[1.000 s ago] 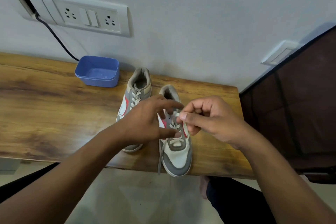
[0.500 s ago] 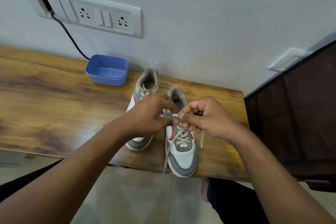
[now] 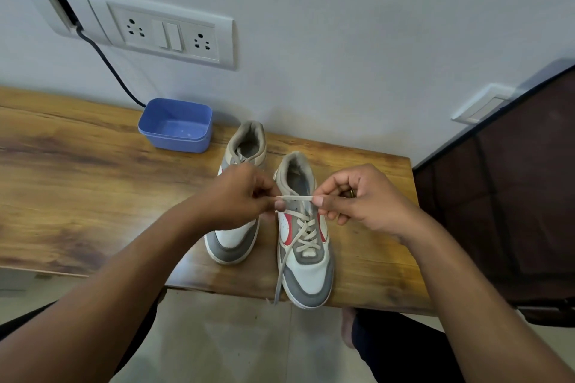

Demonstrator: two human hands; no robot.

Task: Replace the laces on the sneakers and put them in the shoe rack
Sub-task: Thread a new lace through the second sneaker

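The lace (image 3: pixel 297 198) is being pulled taut in a short level stretch above the upper eyelets of the half-laced sneaker (image 3: pixel 308 270). That sneaker is standing on the table (image 3: pixel 77 190) near its front edge, toe pointing toward the person. Below the stretch the lace is crossing over the tongue in several rows, so the threading is looking mostly done, and the top rows are probably what is in hand.

The left hand (image 3: pixel 239 196) is pinching one side of the stretch between thumb and forefinger. The right hand (image 3: pixel 357 199) is pinching the other side the same way, its remaining fingers curled in. Holding it tight from both sides is likely serving to even the tension or line an end up with an eyelet. A loose end (image 3: pixel 278 283) is trailing past the toe and hanging over the table edge.

The second sneaker (image 3: pixel 231 242) is sitting just beside it on the person's left, partly hidden under the left hand, probably parked within reach. Further back, a blue tub (image 3: pixel 175 124) is sitting near the wall under a socket plate (image 3: pixel 168 34), with a dark cable (image 3: pixel 109 68) running down behind it. No shoe rack is showing, so the putting-away is not yet begun.
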